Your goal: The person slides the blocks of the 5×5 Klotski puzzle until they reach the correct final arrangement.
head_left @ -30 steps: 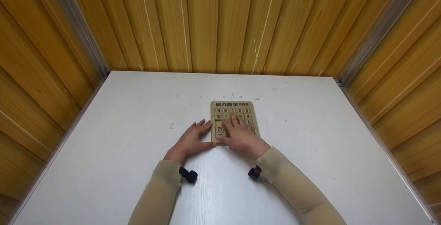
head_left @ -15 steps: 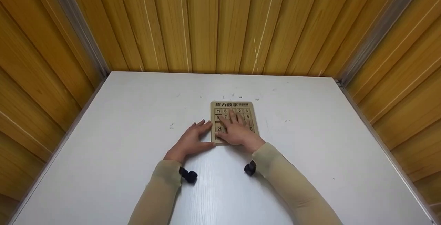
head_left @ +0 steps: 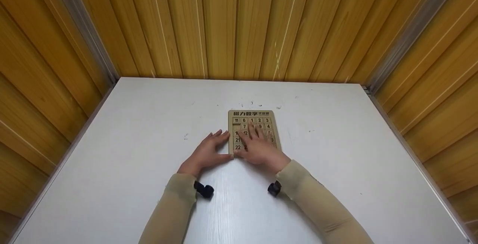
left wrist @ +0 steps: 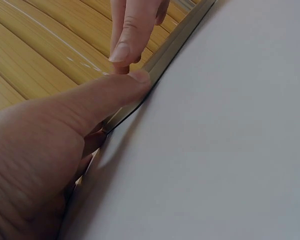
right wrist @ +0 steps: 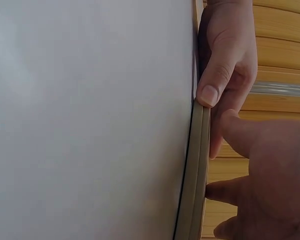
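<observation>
A wooden number sliding puzzle (head_left: 252, 113) lies flat on the white table. Its numbered tiles fill most of a grid, with a bare slot at the left end of the second row. Below that slot sits a numbered tile (head_left: 236, 133), its number partly covered. My left hand (head_left: 209, 152) braces the lower left corner, thumb at the bottom edge and fingertips along the left side. My right hand (head_left: 263, 150) spreads over the tiles, hiding several on the right and bottom. In the right wrist view, the thumb of my left hand (right wrist: 232, 50) touches the puzzle's edge.
The white table (head_left: 157, 105) surrounds the puzzle and carries small dark marks (head_left: 252, 104) beyond it. Yellow wood-patterned panels (head_left: 231, 27) rise behind it and at both sides. A small black camera (head_left: 204, 190) is strapped to each wrist.
The left-column tile from the second row has slid down one place, so the bare slot is now above it. My right hand shifted forward, then back towards me; my left hand stayed put.
</observation>
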Demonstrator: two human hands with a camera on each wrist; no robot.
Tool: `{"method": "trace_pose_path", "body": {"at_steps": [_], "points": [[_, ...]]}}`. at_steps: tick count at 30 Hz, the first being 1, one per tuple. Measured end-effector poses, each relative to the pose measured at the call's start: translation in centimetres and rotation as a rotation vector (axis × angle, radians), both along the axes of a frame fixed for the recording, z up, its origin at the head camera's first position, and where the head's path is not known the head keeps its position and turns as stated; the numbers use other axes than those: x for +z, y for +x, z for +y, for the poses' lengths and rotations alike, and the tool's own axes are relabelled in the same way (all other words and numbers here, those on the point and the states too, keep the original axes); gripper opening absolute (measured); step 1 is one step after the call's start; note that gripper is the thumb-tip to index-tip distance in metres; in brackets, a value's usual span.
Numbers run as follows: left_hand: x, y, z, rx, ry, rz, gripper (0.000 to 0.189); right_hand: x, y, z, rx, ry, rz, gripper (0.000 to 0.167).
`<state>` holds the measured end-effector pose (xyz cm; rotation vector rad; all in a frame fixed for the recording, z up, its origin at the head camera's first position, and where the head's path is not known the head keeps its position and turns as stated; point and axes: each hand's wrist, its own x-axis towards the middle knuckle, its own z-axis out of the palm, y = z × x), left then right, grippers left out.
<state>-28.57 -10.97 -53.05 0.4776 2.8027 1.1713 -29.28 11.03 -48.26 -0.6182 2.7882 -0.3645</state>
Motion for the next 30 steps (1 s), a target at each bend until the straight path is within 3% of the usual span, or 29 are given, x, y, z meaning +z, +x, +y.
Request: {"method": "trace_pose_path", "body": {"at_steps": [6, 20, 30], "points": [[0.0, 0.0, 0.0, 0.004, -0.007, -0.005, 0.085, 0.5, -0.4, -0.2, -0.018, -0.025, -0.019, 0.082], [0.5, 0.1, 0.1, -0.002, -0.014, -0.011, 0.084, 0.1, -4.1, -1.7, -0.139, -0.047, -0.038, 0.083], [0.5, 0.2, 0.1, -0.002, -0.004, -0.019, 0.084, -0.3, -3.4, -1.7, -0.129, -0.022, -0.017, 0.084]]}}
